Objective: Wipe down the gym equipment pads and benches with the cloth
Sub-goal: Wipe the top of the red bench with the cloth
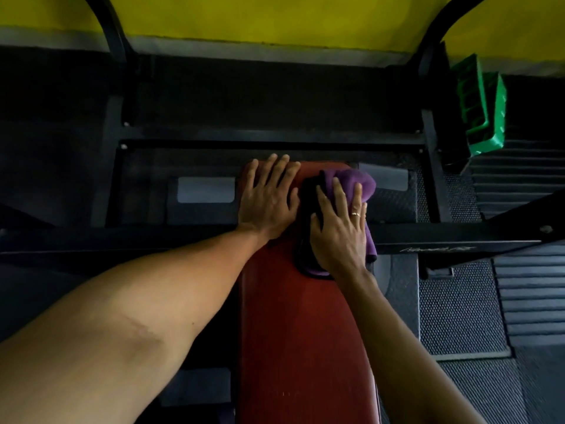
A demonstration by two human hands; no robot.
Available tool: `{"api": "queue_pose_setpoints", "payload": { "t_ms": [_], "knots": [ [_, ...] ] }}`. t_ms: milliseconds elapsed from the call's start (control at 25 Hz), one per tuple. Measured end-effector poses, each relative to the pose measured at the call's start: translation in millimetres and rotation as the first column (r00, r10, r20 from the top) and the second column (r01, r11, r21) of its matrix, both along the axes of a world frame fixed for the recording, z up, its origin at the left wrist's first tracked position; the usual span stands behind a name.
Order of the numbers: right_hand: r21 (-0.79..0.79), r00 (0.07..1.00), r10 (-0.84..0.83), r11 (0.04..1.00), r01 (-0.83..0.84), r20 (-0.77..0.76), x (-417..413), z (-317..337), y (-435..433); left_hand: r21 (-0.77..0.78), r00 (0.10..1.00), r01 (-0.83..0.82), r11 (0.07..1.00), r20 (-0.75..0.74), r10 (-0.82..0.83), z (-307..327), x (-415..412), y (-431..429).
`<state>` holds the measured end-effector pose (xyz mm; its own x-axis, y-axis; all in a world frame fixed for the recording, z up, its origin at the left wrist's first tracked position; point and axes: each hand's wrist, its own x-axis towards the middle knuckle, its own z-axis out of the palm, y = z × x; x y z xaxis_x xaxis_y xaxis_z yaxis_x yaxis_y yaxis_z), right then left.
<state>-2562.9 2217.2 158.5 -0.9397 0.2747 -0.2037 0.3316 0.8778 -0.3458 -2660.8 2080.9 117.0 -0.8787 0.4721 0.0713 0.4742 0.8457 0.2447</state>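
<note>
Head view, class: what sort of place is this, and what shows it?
Probably a gym: a padded red bench sits within a black metal frame on ribbed rubber floor mats.

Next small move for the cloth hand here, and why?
Probably draw the right hand and cloth along the bench toward its near end. The cloth sits at the far right corner, the left hand lies flat beside it, blocking a sideways sweep, and the near stretch lies bare.

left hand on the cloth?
No, the left hand lies flat on the bare red bench pad, beside the purple cloth, which sits under the right hand.
</note>
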Motion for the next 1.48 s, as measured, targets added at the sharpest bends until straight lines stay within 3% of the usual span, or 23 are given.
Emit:
{"api": "queue_pose_setpoints", "payload": {
  "t_ms": [160, 440, 560, 800, 960, 1200, 1360, 1480],
  "knots": [
    [0.042, 0.989, 0.135, 0.99, -0.138, 0.064, -38.3, -1.4, 12.2, -0.032, 1.0, -0.001, 0.999, 0.001, 0.001, 0.8, 0.2, 0.0],
    [0.122, 0.97, 0.055, 0.989, -0.086, 0.237, -114.8, 2.9, 22.8, -0.009, 1.0, -0.001, 1.0, -0.019, 0.0, 0.3, -0.4, 0.4],
    [0.165, 0.97, 0.075, 0.979, -0.115, 0.229, -121.5, 2.8, 21.4, 0.008, 1.0, 0.0, 1.0, -0.024, 0.0, -1.8, -0.4, -0.9],
    [-0.015, 0.978, -0.194, 0.981, 0.196, 0.076, -93.7, 0.8, 35.1, -0.001, 1.0, -0.006, 1.0, -0.026, 0.006, -0.7, 0.3, -0.1],
    [-0.063, 0.95, -0.309, 0.948, 0.311, 0.032, -65.2, -1.2, 24.2, 0.0, 1.0, -0.011, 1.0, -0.004, 0.011, 1.5, -0.1, -0.6],
    [0.034, 0.988, -0.144, 0.989, 0.142, 0.06, -26.5, -2.9, 23.6, -0.003, 1.0, -0.022, 1.0, -0.003, 0.022, 1.2, 2.0, 1.4],
    [0.01, 0.97, -0.215, 0.977, 0.215, 0.116, -79.9, -3.2, 16.6, -0.031, 0.998, -0.027, 0.999, 0.056, 0.029, 7.5, 3.2, -0.3],
    [0.1, 0.996, -0.05, 0.994, 0.042, 0.077, -81.5, -7.0, -3.0, -0.002, 0.992, -0.098, 0.995, 0.082, 0.098, 9.2, 5.1, -2.5]
  ]
}}
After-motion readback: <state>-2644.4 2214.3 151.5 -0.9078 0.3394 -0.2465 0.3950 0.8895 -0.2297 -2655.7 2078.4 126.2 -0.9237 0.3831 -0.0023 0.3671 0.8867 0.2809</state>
